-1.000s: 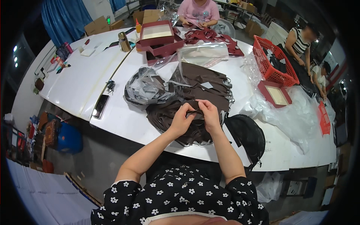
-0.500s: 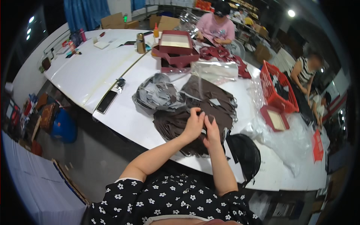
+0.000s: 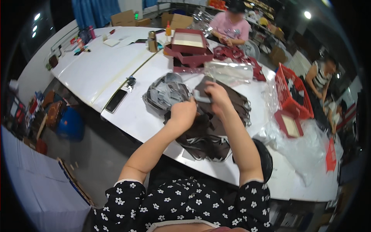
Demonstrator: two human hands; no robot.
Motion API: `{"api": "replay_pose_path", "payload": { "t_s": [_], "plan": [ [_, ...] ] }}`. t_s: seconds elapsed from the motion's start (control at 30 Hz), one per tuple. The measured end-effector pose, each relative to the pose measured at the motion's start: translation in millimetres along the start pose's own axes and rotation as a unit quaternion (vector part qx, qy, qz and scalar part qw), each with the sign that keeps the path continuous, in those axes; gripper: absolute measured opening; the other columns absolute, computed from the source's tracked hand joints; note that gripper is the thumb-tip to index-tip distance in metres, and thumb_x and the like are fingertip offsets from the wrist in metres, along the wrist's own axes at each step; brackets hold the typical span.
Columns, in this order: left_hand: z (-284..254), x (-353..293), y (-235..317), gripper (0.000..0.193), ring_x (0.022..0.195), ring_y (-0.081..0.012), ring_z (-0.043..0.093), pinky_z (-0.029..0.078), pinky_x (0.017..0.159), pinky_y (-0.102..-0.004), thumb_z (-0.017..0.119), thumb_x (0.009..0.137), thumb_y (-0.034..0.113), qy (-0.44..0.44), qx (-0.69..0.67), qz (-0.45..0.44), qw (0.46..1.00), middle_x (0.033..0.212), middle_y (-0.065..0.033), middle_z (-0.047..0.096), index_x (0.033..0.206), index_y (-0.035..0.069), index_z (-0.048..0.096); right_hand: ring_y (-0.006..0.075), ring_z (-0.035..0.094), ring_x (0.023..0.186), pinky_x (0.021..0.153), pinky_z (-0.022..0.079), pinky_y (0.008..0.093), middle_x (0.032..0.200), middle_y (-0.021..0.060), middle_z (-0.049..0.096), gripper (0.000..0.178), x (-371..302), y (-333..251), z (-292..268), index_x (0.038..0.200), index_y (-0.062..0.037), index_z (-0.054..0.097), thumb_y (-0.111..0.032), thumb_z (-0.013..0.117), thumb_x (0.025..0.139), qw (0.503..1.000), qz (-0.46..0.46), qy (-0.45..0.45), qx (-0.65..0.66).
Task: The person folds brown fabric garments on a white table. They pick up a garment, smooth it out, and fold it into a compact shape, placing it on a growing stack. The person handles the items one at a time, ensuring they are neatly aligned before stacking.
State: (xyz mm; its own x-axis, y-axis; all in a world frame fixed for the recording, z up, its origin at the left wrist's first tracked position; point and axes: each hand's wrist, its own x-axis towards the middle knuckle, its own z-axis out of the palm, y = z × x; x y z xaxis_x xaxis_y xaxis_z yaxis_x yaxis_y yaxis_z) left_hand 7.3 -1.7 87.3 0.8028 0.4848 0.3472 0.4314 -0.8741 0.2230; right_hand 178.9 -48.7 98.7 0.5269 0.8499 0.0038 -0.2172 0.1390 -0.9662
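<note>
Over the far part of a dark brown pile of straps (image 3: 205,143), a short pale grey strip (image 3: 201,98) stretches between my two hands. My left hand (image 3: 183,114) is closed at its left end, beside a clear plastic bag of grey strips (image 3: 165,92). Fingers curled, my right hand (image 3: 218,97) pinches the other end above flat dark brown pieces (image 3: 236,101); its fingertips are slightly blurred. The brown straps lie loosely in folds below my wrists.
A phone (image 3: 116,101) and keys (image 3: 131,82) lie left on the white table (image 3: 131,120). Dark red boxes (image 3: 189,52) stack beyond, near a metal flask (image 3: 152,41). A red basket (image 3: 294,96) and plastic sheeting (image 3: 305,150) are right. Co-workers sit at the far side and right.
My hands have gone from close together over the brown straps to farther up the table, spread apart. A grey strip now shows between them, near the bag.
</note>
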Motion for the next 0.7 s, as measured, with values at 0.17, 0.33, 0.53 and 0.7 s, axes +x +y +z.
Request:
{"api": "replay_pose_path", "payload": {
  "t_s": [0.17, 0.33, 0.53, 0.7],
  "plan": [
    [0, -14, -20, 0.023, 0.071, -0.0385, 0.066, 0.048, 0.059, -0.0488, 0.065, 0.087, 0.019, 0.014, -0.032, -0.029, 0.999, 0.072, -0.0194, 0.065, 0.093, 0.002, 0.051, 0.0196, 0.059, 0.077, 0.071, 0.052, 0.0345, 0.094, 0.0107, 0.06, 0.036, 37, 10, 1, 0.125, 0.001, 0.052, -0.006, 0.055, 0.089, 0.996, 0.053, 0.014, 0.069],
    [-11, -28, -2, 0.023, 0.063, -0.0333, 0.065, 0.048, 0.053, -0.0421, 0.067, 0.087, 0.022, 0.14, -0.131, 0.015, 0.981, 0.071, -0.0146, 0.065, 0.097, 0.003, 0.057, 0.0224, 0.066, 0.094, 0.078, 0.054, 0.0342, 0.108, 0.0151, 0.066, 0.029, -39, -30, -54, 0.121, 0.002, 0.057, -0.011, 0.052, 0.095, 1.0, -0.007, -0.007, -0.027],
    [55, -27, 52, 0.031, 0.08, -0.0265, 0.065, 0.05, 0.07, -0.0363, 0.07, 0.084, 0.014, -0.042, -0.316, 0.193, 0.928, 0.09, -0.0145, 0.065, 0.11, 0.002, 0.058, 0.0362, 0.063, 0.099, 0.085, 0.051, 0.0419, 0.108, 0.0192, 0.065, 0.042, -70, 50, -165, 0.121, 0.0, 0.055, -0.003, 0.056, 0.079, 0.777, -0.152, 0.046, -0.61],
    [133, 21, 56, 0.053, 0.123, -0.0366, 0.049, 0.04, 0.103, -0.0415, 0.07, 0.078, 0.013, -0.007, -0.161, 0.289, 0.944, 0.131, -0.0223, 0.051, 0.124, -0.003, 0.05, 0.0359, 0.052, 0.119, 0.096, 0.044, 0.0426, 0.129, 0.0205, 0.055, 0.05, -87, 99, -157, 0.131, 0.0008, 0.049, -0.011, 0.055, 0.083, 0.545, -0.252, 0.012, -0.799]
  ]
}}
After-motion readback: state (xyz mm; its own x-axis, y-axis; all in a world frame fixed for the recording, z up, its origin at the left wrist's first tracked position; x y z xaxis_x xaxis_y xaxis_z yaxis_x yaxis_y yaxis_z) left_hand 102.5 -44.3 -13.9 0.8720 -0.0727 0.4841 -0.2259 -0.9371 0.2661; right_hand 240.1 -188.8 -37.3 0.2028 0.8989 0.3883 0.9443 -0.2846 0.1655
